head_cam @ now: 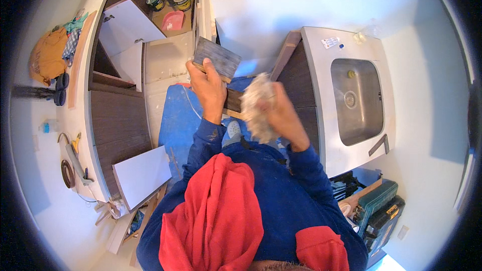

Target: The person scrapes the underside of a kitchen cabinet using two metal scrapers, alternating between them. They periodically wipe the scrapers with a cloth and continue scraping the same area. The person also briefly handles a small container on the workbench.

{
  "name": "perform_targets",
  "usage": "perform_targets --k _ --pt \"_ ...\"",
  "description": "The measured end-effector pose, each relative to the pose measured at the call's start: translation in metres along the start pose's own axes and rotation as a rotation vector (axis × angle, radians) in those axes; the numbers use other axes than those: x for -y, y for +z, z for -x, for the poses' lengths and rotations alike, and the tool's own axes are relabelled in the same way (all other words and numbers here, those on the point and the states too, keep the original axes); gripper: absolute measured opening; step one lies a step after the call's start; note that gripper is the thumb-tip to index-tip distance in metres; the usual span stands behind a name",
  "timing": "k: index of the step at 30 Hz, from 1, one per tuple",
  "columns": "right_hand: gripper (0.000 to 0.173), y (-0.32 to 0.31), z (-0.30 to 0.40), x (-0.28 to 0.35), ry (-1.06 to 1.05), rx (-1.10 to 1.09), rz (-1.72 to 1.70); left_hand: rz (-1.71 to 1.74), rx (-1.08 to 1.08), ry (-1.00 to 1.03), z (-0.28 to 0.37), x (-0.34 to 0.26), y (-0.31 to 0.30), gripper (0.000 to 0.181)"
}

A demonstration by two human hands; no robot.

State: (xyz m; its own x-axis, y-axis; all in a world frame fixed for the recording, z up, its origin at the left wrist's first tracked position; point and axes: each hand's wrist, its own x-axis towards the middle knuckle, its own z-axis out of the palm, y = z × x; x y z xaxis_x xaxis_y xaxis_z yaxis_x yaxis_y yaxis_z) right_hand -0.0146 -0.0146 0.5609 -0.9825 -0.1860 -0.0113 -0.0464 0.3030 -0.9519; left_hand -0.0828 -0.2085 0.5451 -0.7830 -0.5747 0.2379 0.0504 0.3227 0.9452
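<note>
Between the thumb and fingers of my left hand (pixel 208 86) is a dark wood-grain board piece (pixel 217 57), tilted, with a pale lower edge. My right hand (pixel 284 114), blurred, grips a crumpled whitish cloth (pixel 260 107) to the right of that piece. Another dark brown board (pixel 234 100) with a light edge shows between my hands, partly hidden by the cloth. Below it, a light shoe (pixel 233 128) is visible on the floor.
A counter with a steel sink (pixel 350 99) and a metal square (pixel 378 145) stands right. Dark cabinets (pixel 120 120) line the left, with a white panel (pixel 143 177) leaning there. Blue sheeting (pixel 177 116) covers some floor. Tool cases (pixel 380 214) stand lower right; paint tubs (pixel 182 0) sit at the top.
</note>
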Motion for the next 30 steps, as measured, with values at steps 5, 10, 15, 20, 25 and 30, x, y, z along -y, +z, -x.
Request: perform_targets --k 5,10,15,20,25,30 --pt "0.036 0.009 0.008 0.000 0.116 0.068 -0.020 0.091 0.075 -0.001 -0.012 0.000 -0.007 0.032" --pt "0.033 -0.029 0.022 0.004 0.331 -0.120 -0.617 0.283 0.182 -0.030 -0.042 0.033 -0.063 0.032" --pt "0.032 -0.037 0.018 0.016 0.307 -0.216 -0.668 0.476 0.610 -0.357 -0.029 0.046 -0.086 0.044" --pt "0.030 -0.021 0.006 0.018 0.238 -0.210 -0.550 0.342 0.884 -0.507 0.029 0.010 -0.054 0.059" --pt "0.031 -0.015 -0.001 0.001 0.137 -0.288 -0.095 0.415 0.820 -0.239 0.057 -0.012 -0.013 0.036" --pt "0.045 -0.013 -0.010 -0.043 0.143 -0.448 -0.414 0.303 0.809 -0.178 0.080 -0.029 -0.008 0.027"
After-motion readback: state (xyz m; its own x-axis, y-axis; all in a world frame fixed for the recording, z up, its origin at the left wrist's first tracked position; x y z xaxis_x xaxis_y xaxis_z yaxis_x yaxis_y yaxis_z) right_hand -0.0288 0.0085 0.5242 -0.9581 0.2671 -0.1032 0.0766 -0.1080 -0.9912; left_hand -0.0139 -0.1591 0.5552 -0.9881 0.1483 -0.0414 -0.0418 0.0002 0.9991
